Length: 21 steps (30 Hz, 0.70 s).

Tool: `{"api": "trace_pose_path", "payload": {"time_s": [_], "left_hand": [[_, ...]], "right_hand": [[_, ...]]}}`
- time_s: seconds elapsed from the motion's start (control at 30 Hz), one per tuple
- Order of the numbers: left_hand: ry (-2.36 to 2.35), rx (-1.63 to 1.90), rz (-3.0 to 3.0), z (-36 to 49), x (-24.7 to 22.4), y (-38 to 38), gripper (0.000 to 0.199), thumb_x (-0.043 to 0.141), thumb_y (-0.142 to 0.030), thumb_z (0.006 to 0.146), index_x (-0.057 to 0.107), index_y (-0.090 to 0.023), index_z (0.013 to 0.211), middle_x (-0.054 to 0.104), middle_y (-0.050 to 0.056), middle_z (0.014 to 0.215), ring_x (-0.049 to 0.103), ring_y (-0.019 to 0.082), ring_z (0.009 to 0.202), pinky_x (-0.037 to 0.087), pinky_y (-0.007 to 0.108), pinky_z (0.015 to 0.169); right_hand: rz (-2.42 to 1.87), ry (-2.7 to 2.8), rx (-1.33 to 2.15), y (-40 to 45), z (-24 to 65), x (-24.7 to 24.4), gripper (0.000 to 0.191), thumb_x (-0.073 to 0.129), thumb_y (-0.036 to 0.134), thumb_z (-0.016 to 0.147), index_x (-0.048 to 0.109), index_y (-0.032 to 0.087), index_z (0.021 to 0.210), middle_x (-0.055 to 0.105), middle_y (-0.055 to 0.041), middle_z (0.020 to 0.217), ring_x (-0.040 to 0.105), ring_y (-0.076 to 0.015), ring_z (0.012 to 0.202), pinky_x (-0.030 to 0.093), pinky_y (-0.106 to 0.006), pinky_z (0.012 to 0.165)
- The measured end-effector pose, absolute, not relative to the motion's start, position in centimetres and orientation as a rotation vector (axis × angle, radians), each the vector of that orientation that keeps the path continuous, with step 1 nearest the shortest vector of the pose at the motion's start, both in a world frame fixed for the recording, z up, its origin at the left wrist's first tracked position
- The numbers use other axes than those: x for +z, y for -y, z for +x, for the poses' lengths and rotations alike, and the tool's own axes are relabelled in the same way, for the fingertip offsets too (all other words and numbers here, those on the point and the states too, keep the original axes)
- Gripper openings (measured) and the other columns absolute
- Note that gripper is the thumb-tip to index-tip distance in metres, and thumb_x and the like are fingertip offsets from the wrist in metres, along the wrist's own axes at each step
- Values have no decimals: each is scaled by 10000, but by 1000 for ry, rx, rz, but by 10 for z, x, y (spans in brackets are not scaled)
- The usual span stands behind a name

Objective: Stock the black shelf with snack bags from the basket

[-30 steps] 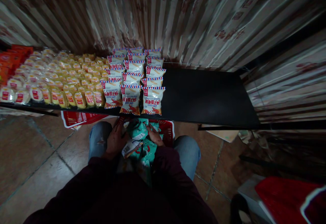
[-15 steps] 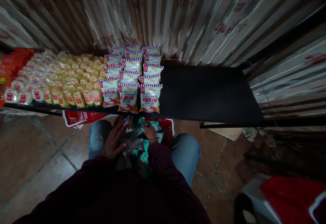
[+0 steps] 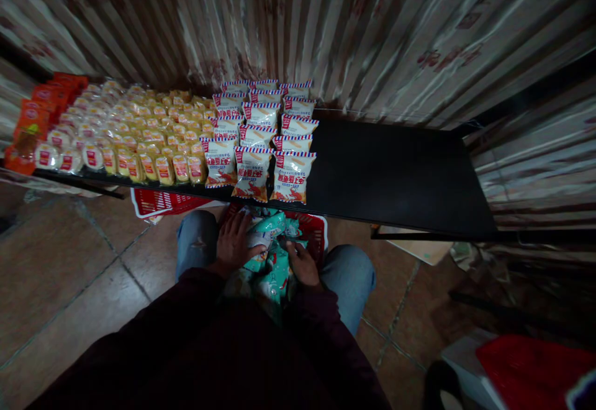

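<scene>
A red plastic basket [image 3: 318,236] stands between my knees, holding teal snack packets [image 3: 278,267] and some whitish ones. On the basket's left side, my left hand [image 3: 234,242] lies over the packets with its thumb stretched away from its fingers, against a whitish-and-teal packet [image 3: 259,240]. My right hand [image 3: 302,264] is closed, thumb and fingers at the edge of a teal packet on the right. Its lower fingers are partly hidden. Above the basket, white snack packets [image 3: 251,174] with red-and-blue striped tops stand in three columns on a black shelf [image 3: 395,180].
Left of the white packets, round yellow and white wrapped cakes [image 3: 139,130] and orange packets [image 3: 40,115] fill the shelf. Another red basket [image 3: 162,203] sits under the shelf. A striped curtain [image 3: 279,25] hangs behind. A red item [image 3: 531,366] lies at lower right.
The view has shifted, so the shelf appears farther right. Packets in the basket have been moved about, with more teal ones showing between my hands. My right hand has drawn slightly back toward me.
</scene>
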<state>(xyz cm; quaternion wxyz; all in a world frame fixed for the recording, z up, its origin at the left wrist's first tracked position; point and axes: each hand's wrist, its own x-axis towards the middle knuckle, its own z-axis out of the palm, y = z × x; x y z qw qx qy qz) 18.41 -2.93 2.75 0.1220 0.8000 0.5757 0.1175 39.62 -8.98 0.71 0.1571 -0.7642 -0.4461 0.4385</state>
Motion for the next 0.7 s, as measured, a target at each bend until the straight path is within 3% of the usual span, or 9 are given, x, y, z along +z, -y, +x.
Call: {"api": "trace_pose_path", "payload": {"time_s": [0.17, 0.37, 0.57, 0.7], "left_hand": [[-1802, 471, 2207, 196, 27, 21, 721, 643, -602, 751, 497, -170, 1310, 546, 183, 1325, 511, 374, 1209, 387, 522, 1024], [-1558, 538, 2196, 158, 29, 23, 507, 559, -400, 858, 479, -176, 1306, 578, 139, 1220, 539, 280, 1177, 471, 426, 978], [-1344, 739, 2325, 132, 34, 49, 398, 474, -192, 874, 509, -225, 1270, 571, 105, 1173, 556, 217, 1115, 493, 393, 935], [-1114, 499, 2497, 145, 43, 54, 584, 584, -387, 844, 419, -250, 1387, 432, 145, 1389, 393, 311, 1308, 373, 507, 1046]], "right_hand": [[-1890, 1181, 943, 111, 374, 9, 529, 421, 589, 864, 620, 198, 1161, 623, -101, 1232, 551, -230, 1178, 394, -402, 1053], [-1908, 1251, 901, 96, 358, 2, 504, 438, 529, 876, 619, 185, 1197, 565, -113, 1324, 486, -225, 1257, 336, -417, 1100], [-1961, 1247, 970, 89, 357, -4, 474, 407, 506, 884, 637, 200, 1165, 627, -85, 1246, 537, -210, 1198, 365, -402, 1074], [-1955, 1245, 822, 99, 357, -3, 460, 410, 510, 886, 663, 187, 1093, 649, -111, 1184, 555, -225, 1153, 374, -415, 1053]]}}
